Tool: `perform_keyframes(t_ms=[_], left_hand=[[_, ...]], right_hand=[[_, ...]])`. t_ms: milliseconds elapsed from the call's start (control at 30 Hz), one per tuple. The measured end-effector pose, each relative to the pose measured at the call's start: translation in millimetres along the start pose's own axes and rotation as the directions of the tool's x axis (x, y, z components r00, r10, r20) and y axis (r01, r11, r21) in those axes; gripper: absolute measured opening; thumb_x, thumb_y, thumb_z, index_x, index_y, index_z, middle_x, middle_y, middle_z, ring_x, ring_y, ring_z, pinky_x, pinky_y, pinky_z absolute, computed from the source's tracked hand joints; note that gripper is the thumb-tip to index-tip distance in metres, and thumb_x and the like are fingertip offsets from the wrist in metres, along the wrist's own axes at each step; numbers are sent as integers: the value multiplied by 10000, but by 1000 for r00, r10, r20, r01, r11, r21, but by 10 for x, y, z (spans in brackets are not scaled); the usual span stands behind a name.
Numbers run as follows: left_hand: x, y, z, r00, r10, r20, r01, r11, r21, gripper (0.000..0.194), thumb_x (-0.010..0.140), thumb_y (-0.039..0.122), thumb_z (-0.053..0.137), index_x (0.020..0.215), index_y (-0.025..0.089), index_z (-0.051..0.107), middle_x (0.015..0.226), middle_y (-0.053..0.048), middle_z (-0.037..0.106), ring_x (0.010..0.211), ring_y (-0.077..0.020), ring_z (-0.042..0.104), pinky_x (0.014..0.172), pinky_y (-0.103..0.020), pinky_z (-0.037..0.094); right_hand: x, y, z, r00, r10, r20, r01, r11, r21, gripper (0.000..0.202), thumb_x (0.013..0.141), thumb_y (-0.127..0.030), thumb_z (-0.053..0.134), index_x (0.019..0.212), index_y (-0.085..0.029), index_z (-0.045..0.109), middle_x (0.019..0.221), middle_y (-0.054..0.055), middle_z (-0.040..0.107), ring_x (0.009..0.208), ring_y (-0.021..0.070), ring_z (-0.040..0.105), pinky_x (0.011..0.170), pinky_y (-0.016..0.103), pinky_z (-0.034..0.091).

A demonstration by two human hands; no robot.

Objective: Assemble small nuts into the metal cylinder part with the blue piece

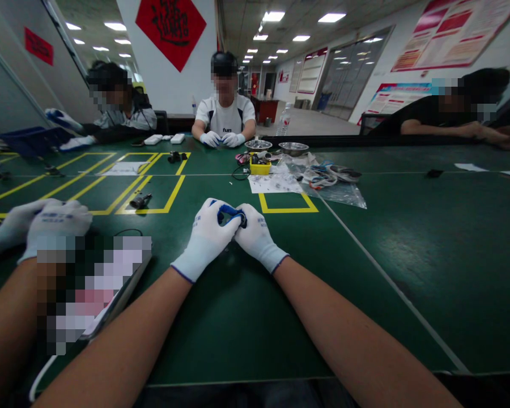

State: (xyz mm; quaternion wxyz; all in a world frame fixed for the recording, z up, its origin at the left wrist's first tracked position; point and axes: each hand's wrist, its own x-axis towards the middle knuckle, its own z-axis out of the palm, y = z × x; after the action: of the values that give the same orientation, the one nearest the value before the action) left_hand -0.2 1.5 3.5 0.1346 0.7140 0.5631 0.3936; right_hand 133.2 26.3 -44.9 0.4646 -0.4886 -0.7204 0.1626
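Observation:
My left hand (209, 235), in a white glove with blue on the finger side, is closed at the middle of the green table (323, 294). Touching it from the right is my right hand (257, 233), gloved the same way. Between the fingertips of both hands sits a small dark round part (241, 220), mostly covered by the gloves. Both hands grip it just above the tabletop, and its details are too small to make out.
Another person's gloved hands (59, 224) and a pixelated device are on the left. Ahead lie a black part (140, 200), yellow tape outlines, a yellow bin (260, 165), metal bowls (293, 148), and plastic bags with cables (334, 177). People sit across the table.

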Motion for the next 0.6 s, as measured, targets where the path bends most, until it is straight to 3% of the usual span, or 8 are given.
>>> perform_keyframes(t_ms=[133, 333, 600], left_hand=[[-19, -33, -16, 989, 143, 28, -144, 990, 7, 134, 897, 282, 665, 966, 194, 740, 1041, -65, 644, 990, -239, 656, 923, -408, 560], [-53, -65, -35, 929, 361, 85, -370, 920, 131, 280, 964, 323, 604, 1135, 196, 786, 1105, -113, 656, 1086, -294, 625, 972, -470, 549], [-50, -97, -14, 898, 418, 140, -437, 884, 167, 309, 996, 325, 574, 1184, 203, 787, 1133, -117, 666, 1070, -284, 623, 945, -458, 560]], right_hand=[[10, 11, -11, 999, 22, -36, -22, 1000, 11, 110, 751, -176, 587, 820, -242, 531, 879, 43, 628, 837, 231, 607, 782, 352, 490], [12, 32, -36, 996, 26, -80, -24, 999, 31, 128, 749, -163, 552, 835, -248, 510, 869, 36, 638, 830, 227, 608, 784, 350, 500], [20, 42, -53, 995, -6, -95, 8, 1000, 24, 107, 754, -178, 544, 831, -245, 511, 873, 51, 649, 823, 233, 613, 780, 357, 507]])
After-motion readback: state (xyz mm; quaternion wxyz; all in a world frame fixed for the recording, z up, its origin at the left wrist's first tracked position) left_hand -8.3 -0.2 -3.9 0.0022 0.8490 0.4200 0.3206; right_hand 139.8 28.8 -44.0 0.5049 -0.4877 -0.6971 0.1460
